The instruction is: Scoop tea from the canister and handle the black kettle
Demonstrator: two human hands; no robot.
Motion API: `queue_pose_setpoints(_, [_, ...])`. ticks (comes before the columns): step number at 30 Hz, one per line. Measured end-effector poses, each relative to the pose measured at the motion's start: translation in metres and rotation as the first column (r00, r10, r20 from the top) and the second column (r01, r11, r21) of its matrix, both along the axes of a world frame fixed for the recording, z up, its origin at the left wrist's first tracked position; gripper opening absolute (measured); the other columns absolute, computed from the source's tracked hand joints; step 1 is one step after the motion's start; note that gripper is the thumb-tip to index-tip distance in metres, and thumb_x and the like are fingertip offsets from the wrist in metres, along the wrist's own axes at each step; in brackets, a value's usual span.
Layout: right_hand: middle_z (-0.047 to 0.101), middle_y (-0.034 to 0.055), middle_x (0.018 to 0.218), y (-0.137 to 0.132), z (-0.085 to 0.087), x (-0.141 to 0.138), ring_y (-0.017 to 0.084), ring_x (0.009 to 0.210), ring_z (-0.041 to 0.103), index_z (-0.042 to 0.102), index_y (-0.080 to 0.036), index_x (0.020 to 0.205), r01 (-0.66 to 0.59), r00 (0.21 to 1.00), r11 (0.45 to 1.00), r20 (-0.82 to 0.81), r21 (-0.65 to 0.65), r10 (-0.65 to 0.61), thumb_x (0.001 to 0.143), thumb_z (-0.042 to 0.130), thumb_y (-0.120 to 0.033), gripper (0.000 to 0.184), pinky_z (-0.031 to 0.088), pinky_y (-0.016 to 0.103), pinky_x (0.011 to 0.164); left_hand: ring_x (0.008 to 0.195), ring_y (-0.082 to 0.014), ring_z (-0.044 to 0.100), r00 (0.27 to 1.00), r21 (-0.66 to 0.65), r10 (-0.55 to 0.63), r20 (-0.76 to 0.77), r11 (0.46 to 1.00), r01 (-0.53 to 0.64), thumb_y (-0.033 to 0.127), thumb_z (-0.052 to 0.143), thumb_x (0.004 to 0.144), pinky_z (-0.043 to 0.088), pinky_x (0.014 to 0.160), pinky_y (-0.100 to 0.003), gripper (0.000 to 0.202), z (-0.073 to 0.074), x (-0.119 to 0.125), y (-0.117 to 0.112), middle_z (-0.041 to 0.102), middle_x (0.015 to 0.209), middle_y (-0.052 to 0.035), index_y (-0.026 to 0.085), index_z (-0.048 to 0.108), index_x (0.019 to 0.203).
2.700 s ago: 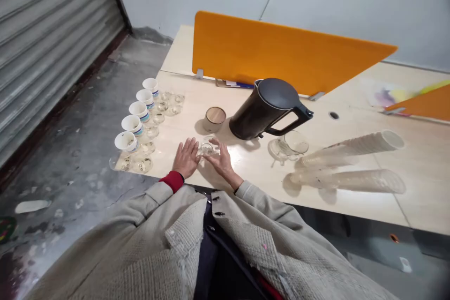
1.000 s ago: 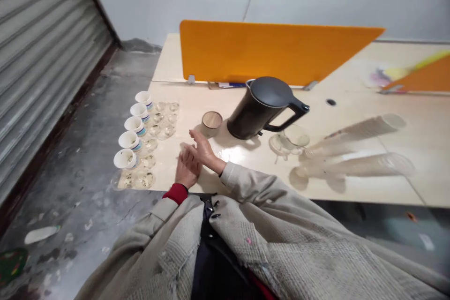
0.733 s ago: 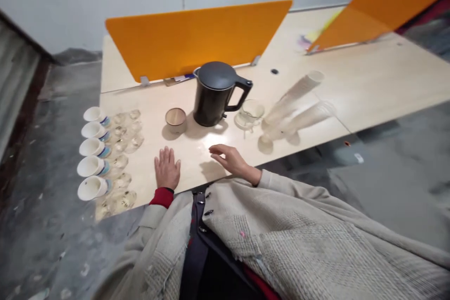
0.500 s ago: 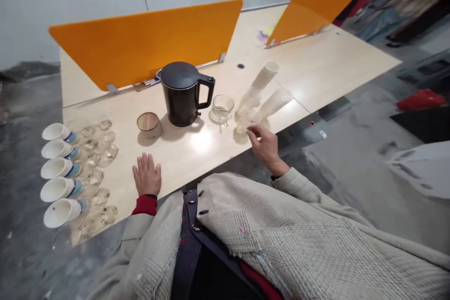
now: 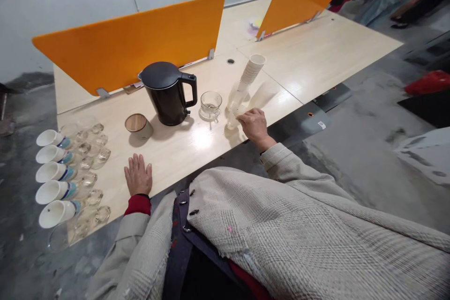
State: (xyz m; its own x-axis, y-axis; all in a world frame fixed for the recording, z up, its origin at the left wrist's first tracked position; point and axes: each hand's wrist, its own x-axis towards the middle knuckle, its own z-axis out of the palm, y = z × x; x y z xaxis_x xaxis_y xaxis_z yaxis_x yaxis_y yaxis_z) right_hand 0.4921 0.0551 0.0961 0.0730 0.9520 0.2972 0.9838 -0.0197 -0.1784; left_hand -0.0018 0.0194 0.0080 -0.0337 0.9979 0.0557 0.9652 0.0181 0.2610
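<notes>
My right hand (image 5: 253, 126) reaches across the table, its fingertips against the near end of a stack of clear plastic cups (image 5: 242, 86). A second, blurrier clear stack (image 5: 262, 96) lies beside it. My left hand (image 5: 138, 176) rests flat near the table's front edge, fingers spread, holding nothing. The nearest thing to it is a round container with a wooden lid (image 5: 137, 125). Behind that stand a black electric kettle (image 5: 165, 96) and a small glass cup on a saucer (image 5: 211, 104). Several white cups with blue bands (image 5: 54, 187) and several clear glasses (image 5: 87, 168) line the left end.
Orange divider panels (image 5: 123, 42) stand along the back of the pale wooden table (image 5: 183, 150). The table's front edge runs close to my beige woven sleeves. A concrete floor lies on both sides, with a red object (image 5: 423, 82) far right.
My two hands have parted. The right hand has moved right to the cup stacks, while the left stays flat on the table. The view has swung to the right.
</notes>
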Motion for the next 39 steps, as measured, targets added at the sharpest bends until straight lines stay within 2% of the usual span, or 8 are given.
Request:
queue_pose_setpoints(9, [0.081,0.0086,0.086,0.002,-0.002,0.007,0.03,0.097,0.061,0.082,-0.025,0.084,0.036,0.992,0.986,-0.128,0.161,-0.015,0.09,0.07,-0.019,0.015,0.046,0.048,0.097,0.169,-0.0378,0.026,1.0,0.021,-0.011,0.017,1.0,0.011,0.045,0.034,0.108,0.017,0.137,-0.065,0.068,0.0,-0.001,-0.001,0.034,0.178,-0.0202,0.012,0.043,0.167])
queue_pose_setpoints(14, [0.08,0.0082,0.087,-0.011,0.024,0.003,0.03,0.098,0.064,0.081,-0.026,0.087,0.043,0.988,0.958,-0.153,0.283,0.001,0.1,0.064,-0.031,0.021,0.047,0.052,0.101,0.169,-0.0366,0.025,1.0,0.005,0.01,0.028,1.0,-0.01,0.044,0.035,0.108,0.016,0.137,-0.064,0.068,0.001,0.0,-0.003,0.034,0.178,-0.0191,0.012,0.044,0.167])
queue_pose_setpoints(17, [0.081,0.0068,0.094,-0.023,0.048,-0.02,0.03,0.102,0.067,0.08,-0.029,0.094,-0.008,0.981,0.934,-0.18,0.357,0.077,0.105,0.06,-0.041,0.027,0.048,0.054,0.107,0.169,-0.0356,0.025,1.0,-0.025,0.012,0.011,1.0,-0.011,0.043,0.037,0.107,0.016,0.138,-0.062,0.067,0.002,0.001,-0.004,0.033,0.179,-0.0177,0.012,0.046,0.166])
queue_pose_setpoints(20, [0.081,0.0052,0.096,-0.029,0.058,-0.067,0.029,0.102,0.069,0.08,-0.031,0.096,-0.168,0.931,0.915,-0.247,0.366,0.27,0.108,0.057,-0.045,0.03,0.049,0.053,0.109,0.17,-0.0348,0.024,1.0,-0.046,0.021,0.003,0.999,-0.021,0.042,0.038,0.107,0.017,0.138,-0.061,0.068,0.002,0.001,-0.005,0.031,0.18,-0.0172,0.011,0.045,0.166])
queue_pose_setpoints(25, [0.082,0.0076,0.097,-0.018,0.021,-0.176,0.028,0.101,0.068,0.082,-0.03,0.098,-0.556,0.705,0.79,-0.356,0.258,0.613,0.111,0.054,-0.038,0.032,0.055,0.047,0.095,0.171,-0.0325,0.022,0.999,-0.058,0.023,0.023,0.998,-0.022,0.042,0.039,0.107,0.014,0.139,-0.058,0.068,-0.003,-0.002,-0.007,0.031,0.18,-0.0165,0.01,0.042,0.167])
queue_pose_setpoints(30, [0.082,0.0095,0.1,0.005,-0.025,-0.261,0.028,0.104,0.064,0.083,-0.026,0.106,-0.73,0.636,0.682,-0.312,0.055,0.706,0.111,0.054,-0.029,0.03,0.05,0.044,0.096,0.171,-0.0323,0.02,0.998,-0.05,0.027,0.059,0.998,-0.024,0.041,0.038,0.107,0.013,0.14,-0.055,0.069,-0.007,-0.004,-0.01,0.03,0.18,-0.0172,0.006,0.042,0.167])
queue_pose_setpoints(34, [0.081,0.0113,0.104,0.016,-0.039,-0.293,0.027,0.108,0.061,0.083,-0.022,0.115,-0.773,0.628,0.628,-0.241,-0.086,0.74,0.11,0.055,-0.021,0.028,0.045,0.042,0.099,0.171,-0.0299,0.021,0.996,-0.035,0.032,0.084,0.999,-0.029,0.036,0.034,0.107,0.013,0.14,-0.053,0.066,-0.01,-0.005,-0.011,0.03,0.18,-0.0171,0.006,0.042,0.166])
queue_pose_setpoints(39, [0.079,0.0121,0.103,0.02,-0.045,-0.306,0.028,0.11,0.061,0.083,-0.021,0.117,-0.778,0.627,0.615,-0.219,-0.129,0.748,0.109,0.057,-0.017,0.027,0.044,0.041,0.099,0.171,-0.0296,0.022,0.994,-0.025,0.026,0.106,0.999,-0.024,0.036,0.034,0.108,0.013,0.14,-0.054,0.065,-0.012,-0.005,-0.011,0.033,0.179,-0.0159,0.007,0.044,0.166])
